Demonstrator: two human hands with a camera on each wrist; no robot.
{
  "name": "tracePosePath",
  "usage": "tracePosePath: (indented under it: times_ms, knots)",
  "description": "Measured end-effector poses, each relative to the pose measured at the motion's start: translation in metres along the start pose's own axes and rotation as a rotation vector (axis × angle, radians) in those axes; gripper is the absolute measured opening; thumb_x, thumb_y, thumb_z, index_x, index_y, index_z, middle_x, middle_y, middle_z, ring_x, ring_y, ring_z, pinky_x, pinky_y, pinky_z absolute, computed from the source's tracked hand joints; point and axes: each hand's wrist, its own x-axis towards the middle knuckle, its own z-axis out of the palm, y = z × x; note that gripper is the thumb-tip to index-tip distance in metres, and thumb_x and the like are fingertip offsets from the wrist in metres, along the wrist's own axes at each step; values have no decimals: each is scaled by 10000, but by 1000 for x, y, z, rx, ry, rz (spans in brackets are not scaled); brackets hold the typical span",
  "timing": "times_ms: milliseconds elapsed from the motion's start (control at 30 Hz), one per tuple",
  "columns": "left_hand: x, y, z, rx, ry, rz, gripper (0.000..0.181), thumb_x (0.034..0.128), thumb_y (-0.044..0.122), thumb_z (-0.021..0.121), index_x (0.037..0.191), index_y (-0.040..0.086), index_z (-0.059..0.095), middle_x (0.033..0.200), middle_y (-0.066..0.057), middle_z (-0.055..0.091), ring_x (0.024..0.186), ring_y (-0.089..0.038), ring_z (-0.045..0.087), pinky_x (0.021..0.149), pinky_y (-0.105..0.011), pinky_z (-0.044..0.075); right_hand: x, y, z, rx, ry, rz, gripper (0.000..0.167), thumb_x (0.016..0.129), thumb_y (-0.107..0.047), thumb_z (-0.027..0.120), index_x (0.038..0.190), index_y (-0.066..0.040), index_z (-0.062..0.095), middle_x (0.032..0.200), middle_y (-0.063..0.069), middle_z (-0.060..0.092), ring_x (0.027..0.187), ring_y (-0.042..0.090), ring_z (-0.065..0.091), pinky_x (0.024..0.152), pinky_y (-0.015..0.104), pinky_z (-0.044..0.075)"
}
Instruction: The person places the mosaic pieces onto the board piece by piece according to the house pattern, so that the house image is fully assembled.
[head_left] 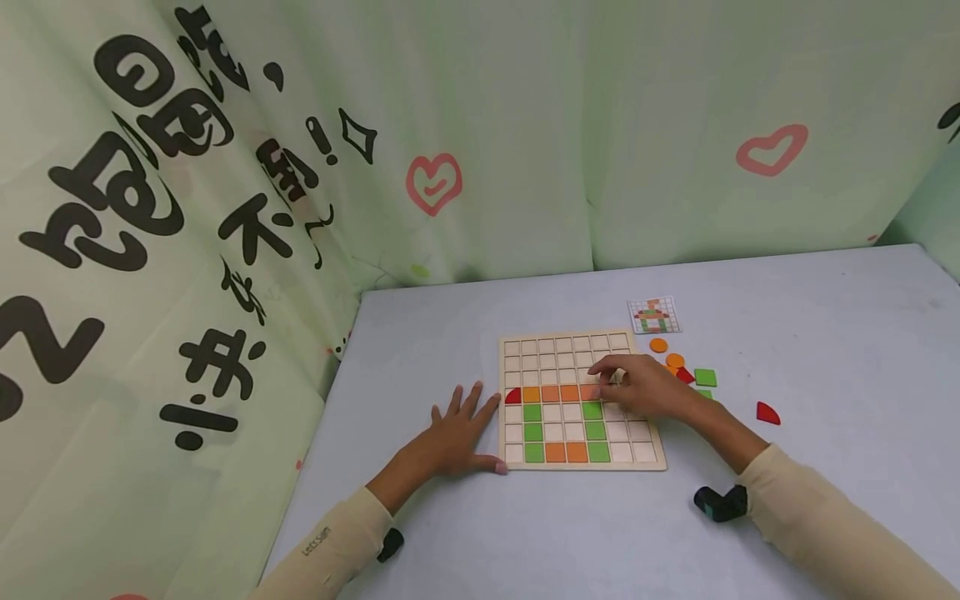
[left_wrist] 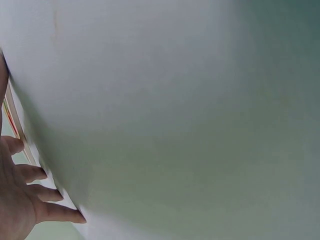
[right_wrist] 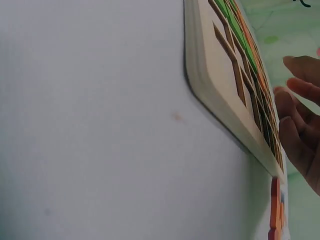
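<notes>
A square wooden grid board [head_left: 557,467] lies on the table. In its cells sit green squares [head_left: 533,432], orange squares [head_left: 551,393] and a red quarter-circle [head_left: 513,396] at the left end of one row. My left hand [head_left: 452,439] rests spread on the table, thumb and index fingertip at the board's left edge. Over the board's right half is my right hand [head_left: 641,385], fingers loosely bent; a fingertip is at the orange square [head_left: 589,391] at that row's right end. In the right wrist view, no piece shows between the fingers [right_wrist: 302,87].
Beyond the board's top right corner lies a small pattern card [head_left: 654,316]. Loose pieces are scattered right of the board: orange circles [head_left: 658,345], a green square [head_left: 705,377] and a red quarter-circle [head_left: 767,413]. A printed curtain [head_left: 510,133] hangs behind the table.
</notes>
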Motion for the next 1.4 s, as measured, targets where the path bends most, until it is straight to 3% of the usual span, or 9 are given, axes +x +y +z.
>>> tracePosePath:
  times_ms: [133,367,600,1067,1400]
  knots:
    - [-1,0,-1,-2,0,5,1118,761,759,670,1624,260,165,1699,-119,89,1544,-448,79,1096,-757,229,-7,9,-12,38,37,-10,269,948,-198,705,1179,-60,700,969,15,655,603,102,469,566,229,398]
    - [-1,0,-1,-5,-1,6,1118,763,755,672,1625,258,161,1700,-117,84,1544,-447,78,1098,-755,228,-22,30,-36,21,96,48,269,962,-209,691,1166,-35,696,992,77,649,728,137,576,606,233,487]
    - [-1,-1,1,10,2,7,1122,761,763,666,1625,255,163,1697,-129,93,1539,-460,91,1090,-758,241,-40,47,-56,-2,120,151,290,947,-166,690,1201,-26,670,1028,130,656,571,155,530,510,252,420]
    - [0,-2,2,-7,-3,-5,1125,759,779,656,1626,266,154,1703,-107,66,1550,-433,55,1114,-744,214,-53,69,-62,-111,135,228,352,926,-193,711,1216,-1,654,1105,194,678,746,193,517,589,245,439]
    - [0,-1,1,-3,-7,-6,1121,761,773,656,1626,270,151,1704,-105,63,1551,-432,52,1112,-747,214,-56,68,-65,-143,150,232,401,908,-206,736,1235,11,652,1185,248,641,837,224,539,624,230,467]
